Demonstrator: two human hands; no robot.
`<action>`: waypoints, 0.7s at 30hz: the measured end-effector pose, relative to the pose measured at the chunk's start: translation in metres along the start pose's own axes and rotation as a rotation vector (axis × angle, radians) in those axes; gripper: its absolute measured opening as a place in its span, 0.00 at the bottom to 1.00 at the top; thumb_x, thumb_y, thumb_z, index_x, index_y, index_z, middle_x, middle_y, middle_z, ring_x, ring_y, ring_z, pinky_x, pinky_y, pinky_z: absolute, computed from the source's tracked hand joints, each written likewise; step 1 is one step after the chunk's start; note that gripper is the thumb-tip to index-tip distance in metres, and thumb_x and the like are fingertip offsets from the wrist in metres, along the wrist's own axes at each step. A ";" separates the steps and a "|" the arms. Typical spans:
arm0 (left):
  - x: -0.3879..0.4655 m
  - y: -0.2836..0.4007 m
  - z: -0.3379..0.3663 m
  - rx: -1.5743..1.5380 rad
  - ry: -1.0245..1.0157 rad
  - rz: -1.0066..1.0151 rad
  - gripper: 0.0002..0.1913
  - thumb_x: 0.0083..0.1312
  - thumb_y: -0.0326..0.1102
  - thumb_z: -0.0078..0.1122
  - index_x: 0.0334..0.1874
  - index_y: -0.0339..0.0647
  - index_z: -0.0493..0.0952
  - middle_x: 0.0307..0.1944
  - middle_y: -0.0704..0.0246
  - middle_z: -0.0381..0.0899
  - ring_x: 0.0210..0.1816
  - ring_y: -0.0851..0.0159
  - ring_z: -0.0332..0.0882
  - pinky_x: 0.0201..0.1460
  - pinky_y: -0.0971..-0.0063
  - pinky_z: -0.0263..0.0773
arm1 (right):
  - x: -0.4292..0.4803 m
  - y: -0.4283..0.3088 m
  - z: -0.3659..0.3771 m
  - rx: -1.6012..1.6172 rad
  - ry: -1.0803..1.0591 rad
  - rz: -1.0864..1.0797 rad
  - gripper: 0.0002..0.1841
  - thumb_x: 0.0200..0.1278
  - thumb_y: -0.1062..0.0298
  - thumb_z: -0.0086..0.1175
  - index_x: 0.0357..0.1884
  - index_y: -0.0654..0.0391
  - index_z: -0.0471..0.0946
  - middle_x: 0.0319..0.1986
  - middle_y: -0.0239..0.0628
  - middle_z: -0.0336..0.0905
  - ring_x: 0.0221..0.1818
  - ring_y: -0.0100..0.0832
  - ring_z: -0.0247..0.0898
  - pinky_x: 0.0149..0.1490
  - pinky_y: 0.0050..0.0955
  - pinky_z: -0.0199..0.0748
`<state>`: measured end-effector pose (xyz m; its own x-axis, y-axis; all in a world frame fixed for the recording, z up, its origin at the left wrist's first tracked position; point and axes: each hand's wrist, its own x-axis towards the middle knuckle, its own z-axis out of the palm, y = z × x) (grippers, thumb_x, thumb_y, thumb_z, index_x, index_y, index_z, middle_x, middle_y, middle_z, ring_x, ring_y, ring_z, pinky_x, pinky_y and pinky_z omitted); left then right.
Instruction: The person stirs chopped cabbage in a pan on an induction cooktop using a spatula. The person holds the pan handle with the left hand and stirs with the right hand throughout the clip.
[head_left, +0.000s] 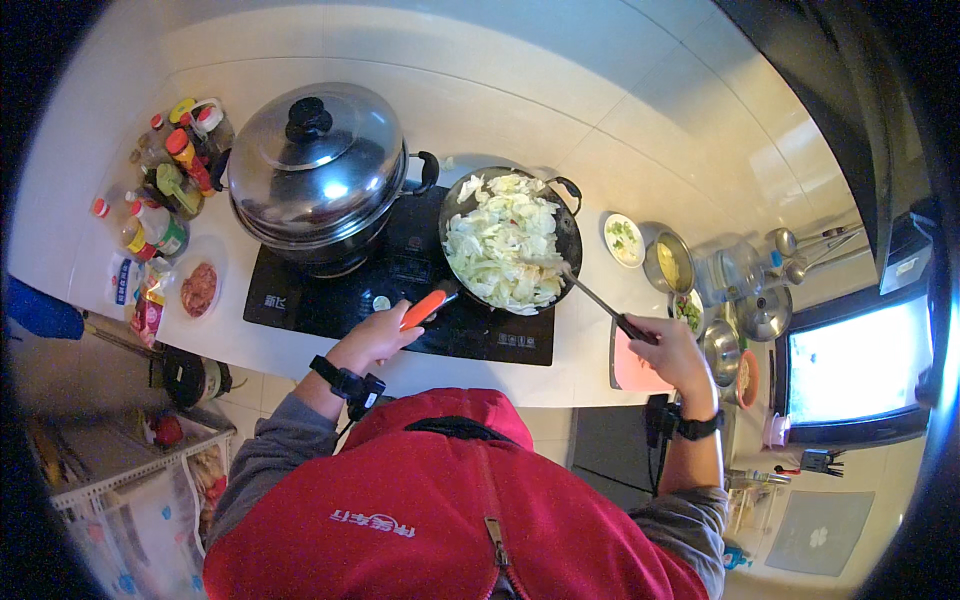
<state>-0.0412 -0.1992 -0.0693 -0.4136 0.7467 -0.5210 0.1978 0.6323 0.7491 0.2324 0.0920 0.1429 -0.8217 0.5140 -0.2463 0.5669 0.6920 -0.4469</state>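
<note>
My left hand (381, 332) grips the orange handle (424, 310) of a wok (574, 238), whose dark rim faces the tiled wall. Chopped cabbage (506, 240) fills the wok in a loose heap, pale green and white. In my right hand (670, 351) is the dark handle of a metal spatula (596, 298). Its working end reaches into the right side of the cabbage, where the leaves partly hide it. The wok sits on the right part of a black glass cooktop (480, 337).
A large lidded steel pot (315, 172) stands on the cooktop's left side. Several sauce bottles (161, 225) and a bowl of raw minced meat (199, 289) are left of it. To the right are a plate of chopped scallion (623, 240), a metal bowl (670, 262) and a pink cutting board (634, 364).
</note>
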 end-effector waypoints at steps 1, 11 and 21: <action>0.001 -0.001 0.000 -0.004 0.001 0.023 0.30 0.69 0.45 0.59 0.67 0.37 0.60 0.22 0.65 0.75 0.14 0.67 0.73 0.14 0.71 0.68 | -0.007 -0.006 -0.007 -0.006 -0.040 -0.040 0.22 0.56 0.77 0.60 0.56 0.64 0.78 0.23 0.32 0.74 0.28 0.18 0.68 0.33 0.22 0.69; 0.004 -0.006 -0.001 0.010 -0.034 0.028 0.35 0.69 0.46 0.59 0.71 0.36 0.57 0.22 0.63 0.77 0.15 0.66 0.74 0.15 0.72 0.69 | 0.069 0.027 0.104 -0.244 0.143 -0.023 0.19 0.56 0.66 0.58 0.52 0.55 0.81 0.36 0.53 0.81 0.43 0.53 0.79 0.50 0.44 0.77; 0.001 -0.005 0.003 -0.022 0.018 0.029 0.31 0.69 0.46 0.59 0.67 0.37 0.61 0.22 0.64 0.77 0.14 0.65 0.73 0.15 0.71 0.69 | 0.035 0.067 0.035 0.534 0.092 0.369 0.19 0.65 0.70 0.56 0.58 0.63 0.77 0.19 0.31 0.74 0.14 0.21 0.69 0.16 0.21 0.68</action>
<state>-0.0396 -0.2011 -0.0747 -0.4243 0.7606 -0.4915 0.1903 0.6055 0.7728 0.2391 0.1386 0.0741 -0.5569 0.7273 -0.4012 0.6836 0.1270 -0.7187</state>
